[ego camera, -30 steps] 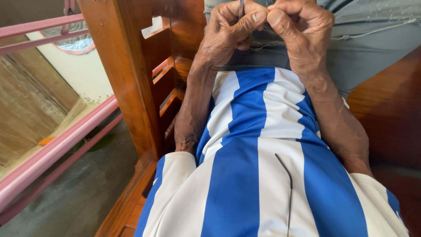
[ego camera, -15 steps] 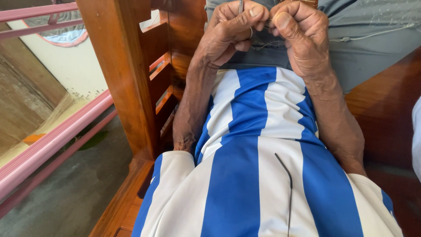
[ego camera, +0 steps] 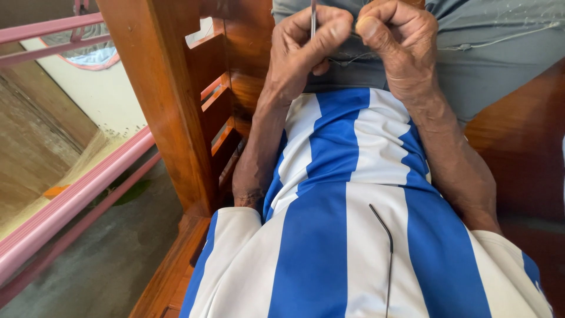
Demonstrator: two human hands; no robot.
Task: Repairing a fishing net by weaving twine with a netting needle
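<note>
Both hands raised over my lap, working one thin tool and fine thread.

My blue-and-white striped shirt (ego camera: pixel 347 235) fills the view beside one wooden chair frame (ego camera: pixel 170 106) and two pink rails (ego camera: pixel 76 188). Since the earlier frame the view has swung slightly right; my hands kept their place. My left hand (ego camera: pixel 306 50) is pinched closed on one thin metal tool (ego camera: pixel 313 17); my right hand (ego camera: pixel 400 47) is closed on fine thread (ego camera: pixel 347 59).

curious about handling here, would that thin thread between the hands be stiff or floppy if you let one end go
Probably floppy: the thin thread sags in a loose curve between the left hand and right hand. It looks very light, so it would likely drape over the grey cloth. Being fine, it may slip from the fingers.
</note>
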